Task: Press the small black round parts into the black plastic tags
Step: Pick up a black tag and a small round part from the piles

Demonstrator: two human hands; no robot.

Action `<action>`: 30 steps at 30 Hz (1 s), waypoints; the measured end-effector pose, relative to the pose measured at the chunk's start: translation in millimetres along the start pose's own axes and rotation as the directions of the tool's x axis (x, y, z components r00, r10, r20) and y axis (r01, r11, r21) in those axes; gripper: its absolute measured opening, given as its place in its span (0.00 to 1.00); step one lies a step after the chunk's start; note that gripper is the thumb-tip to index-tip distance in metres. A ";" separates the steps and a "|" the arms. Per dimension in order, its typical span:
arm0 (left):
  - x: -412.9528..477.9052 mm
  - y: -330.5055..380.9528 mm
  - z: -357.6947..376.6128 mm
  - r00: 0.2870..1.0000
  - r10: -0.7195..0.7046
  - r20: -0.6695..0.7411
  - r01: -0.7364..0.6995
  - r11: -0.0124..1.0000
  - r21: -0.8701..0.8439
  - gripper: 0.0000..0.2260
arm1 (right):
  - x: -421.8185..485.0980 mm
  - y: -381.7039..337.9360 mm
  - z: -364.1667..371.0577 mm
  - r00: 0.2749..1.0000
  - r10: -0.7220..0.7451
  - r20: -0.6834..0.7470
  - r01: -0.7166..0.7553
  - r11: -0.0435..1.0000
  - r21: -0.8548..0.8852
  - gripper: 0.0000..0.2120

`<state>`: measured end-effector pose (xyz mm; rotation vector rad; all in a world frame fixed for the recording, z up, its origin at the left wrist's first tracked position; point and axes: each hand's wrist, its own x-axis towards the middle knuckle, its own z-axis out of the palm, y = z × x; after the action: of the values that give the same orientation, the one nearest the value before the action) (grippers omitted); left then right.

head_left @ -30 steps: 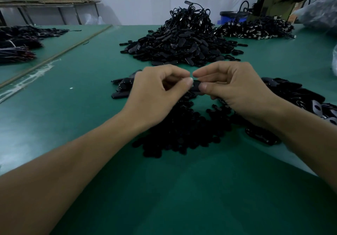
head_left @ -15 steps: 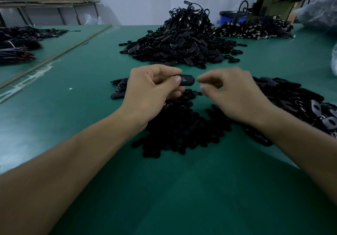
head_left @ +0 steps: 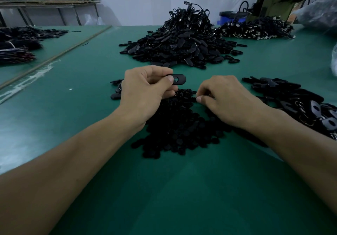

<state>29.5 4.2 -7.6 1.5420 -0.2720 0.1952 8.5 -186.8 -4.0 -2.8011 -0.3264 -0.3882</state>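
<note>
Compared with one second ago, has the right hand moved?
Yes. The right hand has left the tag and dropped toward the viewer, away from the far heap, to the round parts.

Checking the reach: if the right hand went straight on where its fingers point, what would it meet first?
Probably the pile of small round parts, just beyond the right hand; depth is unclear.
</note>
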 end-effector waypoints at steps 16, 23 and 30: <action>-1.1 0.1 -0.3 0.999 0.021 0.029 -0.022 0.999 0.032 0.05 | -6.7 -7.0 -9.7 0.986 0.094 -0.137 -0.015 0.869 0.494 0.06; -1.5 -0.1 0.2 0.999 0.024 0.038 -0.026 0.999 0.047 0.07 | -8.5 -11.2 -11.2 0.981 0.121 -0.153 -0.019 0.838 0.546 0.05; -3.0 0.0 1.2 0.998 0.033 0.057 -0.037 0.998 0.058 0.07 | -10.2 -18.0 -17.3 0.967 0.183 -0.180 -0.006 0.718 0.696 0.04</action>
<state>26.6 3.1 -8.5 1.6032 -0.3400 0.1893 -9.7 -177.3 13.5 -1.9910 -0.2087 -0.4552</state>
